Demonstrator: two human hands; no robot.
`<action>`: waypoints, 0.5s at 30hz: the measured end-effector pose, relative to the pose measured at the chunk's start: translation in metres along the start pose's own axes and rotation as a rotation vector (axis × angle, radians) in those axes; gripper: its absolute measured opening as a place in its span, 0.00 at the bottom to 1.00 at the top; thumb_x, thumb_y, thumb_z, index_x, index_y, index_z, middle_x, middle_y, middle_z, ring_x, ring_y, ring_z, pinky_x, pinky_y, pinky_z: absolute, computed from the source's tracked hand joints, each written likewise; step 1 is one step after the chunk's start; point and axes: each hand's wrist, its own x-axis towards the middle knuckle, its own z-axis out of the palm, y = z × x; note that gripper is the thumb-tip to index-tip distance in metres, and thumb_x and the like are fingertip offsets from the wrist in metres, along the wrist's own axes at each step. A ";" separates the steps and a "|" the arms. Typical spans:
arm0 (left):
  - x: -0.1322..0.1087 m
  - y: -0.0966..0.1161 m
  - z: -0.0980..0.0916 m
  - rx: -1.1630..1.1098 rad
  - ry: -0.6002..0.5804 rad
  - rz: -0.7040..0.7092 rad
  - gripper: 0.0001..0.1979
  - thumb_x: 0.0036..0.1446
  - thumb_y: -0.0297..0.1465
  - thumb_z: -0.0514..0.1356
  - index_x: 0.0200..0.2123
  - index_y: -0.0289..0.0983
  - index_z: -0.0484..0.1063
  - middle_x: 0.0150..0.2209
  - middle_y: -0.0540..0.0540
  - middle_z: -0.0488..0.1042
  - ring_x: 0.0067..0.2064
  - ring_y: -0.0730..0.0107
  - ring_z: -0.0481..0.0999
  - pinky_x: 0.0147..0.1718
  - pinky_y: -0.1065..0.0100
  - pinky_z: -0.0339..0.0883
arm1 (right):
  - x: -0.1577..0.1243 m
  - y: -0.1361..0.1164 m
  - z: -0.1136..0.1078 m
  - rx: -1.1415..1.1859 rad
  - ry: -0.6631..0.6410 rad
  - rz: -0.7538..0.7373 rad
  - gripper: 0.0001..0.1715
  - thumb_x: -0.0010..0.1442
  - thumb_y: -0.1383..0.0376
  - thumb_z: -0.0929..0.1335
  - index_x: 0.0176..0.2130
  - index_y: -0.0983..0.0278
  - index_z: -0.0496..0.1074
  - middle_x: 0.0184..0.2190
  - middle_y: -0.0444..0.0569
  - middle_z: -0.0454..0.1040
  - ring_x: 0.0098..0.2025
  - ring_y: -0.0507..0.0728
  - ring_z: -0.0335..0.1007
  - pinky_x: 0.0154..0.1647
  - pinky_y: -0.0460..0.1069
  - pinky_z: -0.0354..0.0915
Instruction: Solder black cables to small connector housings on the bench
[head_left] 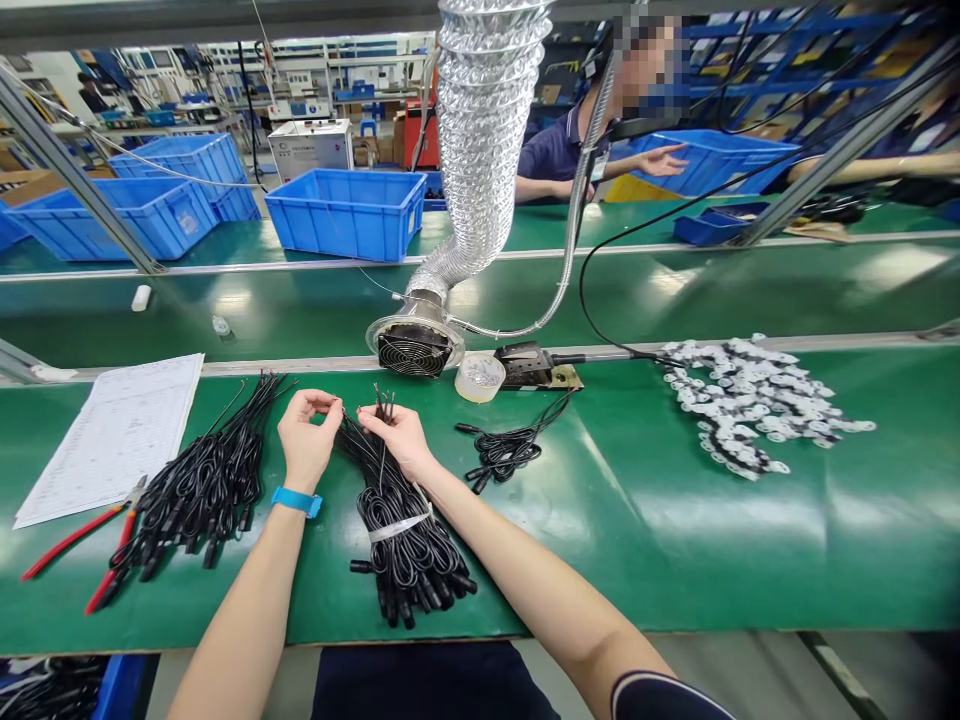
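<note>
A bundle of black cables [412, 545], tied with a white band [400, 527], lies in front of me with its connectors toward the near edge and its bare wire ends pointing away. My left hand [309, 435], with a blue wristband, pinches a thin wire end at the bundle's far left. Thumb and fingers of my right hand [397, 437] close around wire ends at the bundle's top; several stick up between them. To the left spreads another pile of black cables [206, 480], with red-handled pliers [124, 540] beside it. A small cable coil [506, 450] rests to the right.
A fume fan [414, 352] on a silver duct [491, 110] stands beyond my hands, beside a round tub [480, 380] and a soldering iron holder [529, 365]. White-and-black parts [750, 395] lie right, paper sheets [120, 430] left. A co-worker [562, 150] is across the bench near blue bins [345, 215].
</note>
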 end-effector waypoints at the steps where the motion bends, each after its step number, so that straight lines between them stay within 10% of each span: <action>1: 0.000 0.000 -0.001 -0.008 0.003 0.000 0.10 0.51 0.33 0.68 0.36 0.37 0.73 0.32 0.48 0.77 0.34 0.70 0.77 0.37 0.68 0.72 | 0.000 -0.001 0.000 0.003 -0.005 0.004 0.20 0.42 0.55 0.80 0.33 0.64 0.83 0.30 0.47 0.80 0.29 0.53 0.69 0.38 0.50 0.67; 8: 0.004 -0.007 -0.009 0.191 0.003 0.053 0.06 0.51 0.27 0.62 0.34 0.38 0.76 0.32 0.49 0.76 0.32 0.70 0.74 0.36 0.66 0.70 | 0.000 -0.002 0.001 0.019 -0.021 0.011 0.17 0.44 0.56 0.79 0.33 0.64 0.83 0.33 0.48 0.81 0.29 0.52 0.69 0.37 0.49 0.66; 15: -0.001 0.012 -0.008 0.535 -0.116 0.484 0.10 0.60 0.31 0.63 0.46 0.42 0.78 0.48 0.43 0.76 0.53 0.56 0.73 0.54 0.53 0.63 | 0.001 -0.001 0.000 0.041 -0.017 0.000 0.18 0.43 0.56 0.80 0.32 0.64 0.82 0.29 0.46 0.79 0.28 0.52 0.69 0.37 0.49 0.66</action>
